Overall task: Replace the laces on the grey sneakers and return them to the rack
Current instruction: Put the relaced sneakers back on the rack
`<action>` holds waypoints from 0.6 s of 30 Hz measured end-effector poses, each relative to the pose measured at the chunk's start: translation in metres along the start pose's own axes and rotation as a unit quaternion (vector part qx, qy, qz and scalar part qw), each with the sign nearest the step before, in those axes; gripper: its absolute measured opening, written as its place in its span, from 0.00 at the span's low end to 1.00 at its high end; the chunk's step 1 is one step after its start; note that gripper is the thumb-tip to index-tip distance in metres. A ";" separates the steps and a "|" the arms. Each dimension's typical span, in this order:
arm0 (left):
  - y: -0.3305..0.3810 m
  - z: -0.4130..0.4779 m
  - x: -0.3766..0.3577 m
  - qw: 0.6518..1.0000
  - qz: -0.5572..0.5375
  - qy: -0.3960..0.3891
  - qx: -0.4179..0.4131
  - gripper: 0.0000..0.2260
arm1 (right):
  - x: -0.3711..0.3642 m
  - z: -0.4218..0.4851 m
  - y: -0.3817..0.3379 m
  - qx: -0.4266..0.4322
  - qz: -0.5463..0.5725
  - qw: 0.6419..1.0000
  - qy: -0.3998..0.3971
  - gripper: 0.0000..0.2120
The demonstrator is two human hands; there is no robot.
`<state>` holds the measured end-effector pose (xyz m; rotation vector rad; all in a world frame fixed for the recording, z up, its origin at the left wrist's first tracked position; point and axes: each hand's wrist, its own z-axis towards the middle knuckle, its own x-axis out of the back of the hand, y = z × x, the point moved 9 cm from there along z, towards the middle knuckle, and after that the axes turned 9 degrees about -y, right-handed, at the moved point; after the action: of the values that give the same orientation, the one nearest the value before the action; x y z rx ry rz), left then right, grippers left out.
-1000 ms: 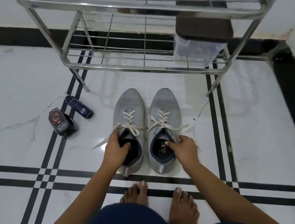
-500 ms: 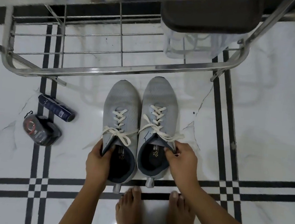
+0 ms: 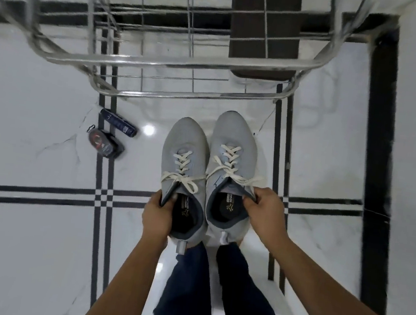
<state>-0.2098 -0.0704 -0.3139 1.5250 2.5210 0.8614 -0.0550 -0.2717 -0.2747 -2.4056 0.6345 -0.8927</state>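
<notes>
Two grey sneakers with cream laces are held side by side above the floor, toes pointing at the rack. My left hand [image 3: 158,214] grips the left sneaker [image 3: 185,152] by the left edge of its collar. My right hand [image 3: 265,211] pinches the right sneaker [image 3: 233,134] at the right edge of its collar. The laces are threaded through the eyelets, with loose ends hanging across both shoes. The metal shoe rack [image 3: 160,64] stands just beyond the toes, its wire shelves seen from above.
A box with a dark brown lid [image 3: 266,25] sits on a rack shelf at the right. Two small dark containers [image 3: 106,142] lie on the white marble floor left of the shoes. My legs in dark trousers stand below the sneakers.
Both sneakers have come up off the floor in my hands. The view has risen and tilted down, so the rack is now seen from above and my feet are hidden.
</notes>
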 end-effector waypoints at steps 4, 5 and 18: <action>0.035 -0.072 0.022 1.000 -0.015 -0.006 -0.008 0.04 | 0.033 -0.061 -0.052 -0.001 0.011 1.000 0.000 0.24; 0.048 -0.091 0.030 1.000 -0.018 -0.007 -0.010 0.05 | 0.045 -0.077 -0.069 -0.003 0.012 1.000 0.004 0.24; 0.222 -0.171 0.079 0.994 -0.029 -0.026 -0.102 0.04 | 0.134 -0.127 -0.230 0.034 0.014 0.997 0.065 0.21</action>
<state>-0.1313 0.0008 -0.0423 1.3872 2.3446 1.0207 0.0055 -0.2076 0.0065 -2.2869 0.6719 -1.0483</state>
